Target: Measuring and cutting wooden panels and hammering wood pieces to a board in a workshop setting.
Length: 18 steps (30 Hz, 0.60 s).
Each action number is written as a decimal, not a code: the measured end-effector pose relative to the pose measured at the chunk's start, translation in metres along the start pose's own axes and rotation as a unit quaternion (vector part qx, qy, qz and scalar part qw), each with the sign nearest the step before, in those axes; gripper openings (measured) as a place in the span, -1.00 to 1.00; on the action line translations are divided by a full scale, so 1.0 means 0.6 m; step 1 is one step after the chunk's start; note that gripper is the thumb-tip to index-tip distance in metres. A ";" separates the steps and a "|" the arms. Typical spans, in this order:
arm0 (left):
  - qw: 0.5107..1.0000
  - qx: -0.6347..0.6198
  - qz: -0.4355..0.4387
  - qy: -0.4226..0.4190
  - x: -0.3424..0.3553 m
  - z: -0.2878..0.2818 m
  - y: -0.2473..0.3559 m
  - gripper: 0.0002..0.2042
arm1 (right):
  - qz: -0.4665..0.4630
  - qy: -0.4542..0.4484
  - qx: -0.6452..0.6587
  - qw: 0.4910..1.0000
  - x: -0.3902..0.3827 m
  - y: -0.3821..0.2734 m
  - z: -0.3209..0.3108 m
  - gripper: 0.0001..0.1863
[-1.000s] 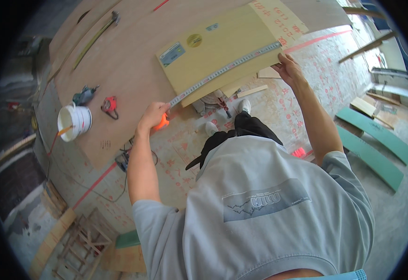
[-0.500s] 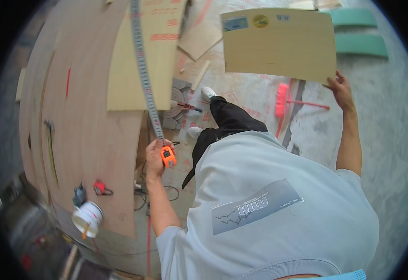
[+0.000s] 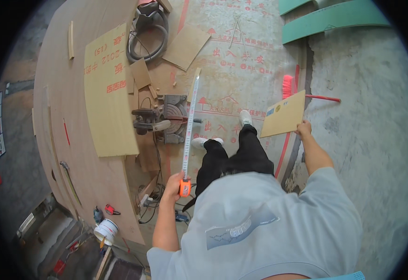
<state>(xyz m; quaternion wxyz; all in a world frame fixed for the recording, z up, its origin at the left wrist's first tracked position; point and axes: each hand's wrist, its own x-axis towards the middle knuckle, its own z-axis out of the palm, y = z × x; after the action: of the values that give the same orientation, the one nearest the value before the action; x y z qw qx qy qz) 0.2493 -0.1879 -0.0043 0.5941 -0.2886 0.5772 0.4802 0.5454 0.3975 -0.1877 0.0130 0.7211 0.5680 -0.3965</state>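
Observation:
My left hand [image 3: 172,187] is closed round an orange tape measure [image 3: 184,187]. Its white blade [image 3: 191,123] sticks out forward, over the floor beside the mitre saw [image 3: 169,119], with its far end free. Off to the right, my right hand [image 3: 304,127] pinches the lower right corner of a thin tan board [image 3: 284,115], which carries a blue label and a round gold sticker. The board hangs tilted above the floor, near the red broom [image 3: 288,87].
At left stands a large plywood worktop [image 3: 68,140] with a yellowish board [image 3: 108,93], a hammer [image 3: 68,179] and a red-handled tool [image 3: 112,210] on it. A white bucket [image 3: 106,232] stands beside its near end. Cables, a vacuum hose [image 3: 148,39], wood offcuts [image 3: 187,45] and green panels [image 3: 334,21] lie about.
The tape's blade has swung from over the worktop to the right, and more of its length is free in view. The board in my right hand has come lower and turned more upright.

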 end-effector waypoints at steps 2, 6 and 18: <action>0.996 0.005 -0.042 0.074 0.005 0.034 -0.006 -0.62 | -0.037 0.031 -0.107 0.993 0.050 0.067 0.023 -0.65; 0.993 -0.042 -0.094 0.066 0.042 0.120 -0.018 -0.60 | -0.012 -0.025 -0.297 0.955 0.156 0.194 0.061 -0.66; 0.978 -0.033 -0.201 0.043 0.198 0.155 -0.052 -0.58 | 0.139 0.035 -0.406 0.903 0.192 0.339 0.005 -0.68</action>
<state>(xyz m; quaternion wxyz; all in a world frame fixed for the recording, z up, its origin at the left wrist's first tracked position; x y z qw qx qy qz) 0.3004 -0.0879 -0.1099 0.6436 -0.4386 0.5158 0.3568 0.7172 0.4171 -0.3450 0.3394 0.7387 0.5736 -0.1003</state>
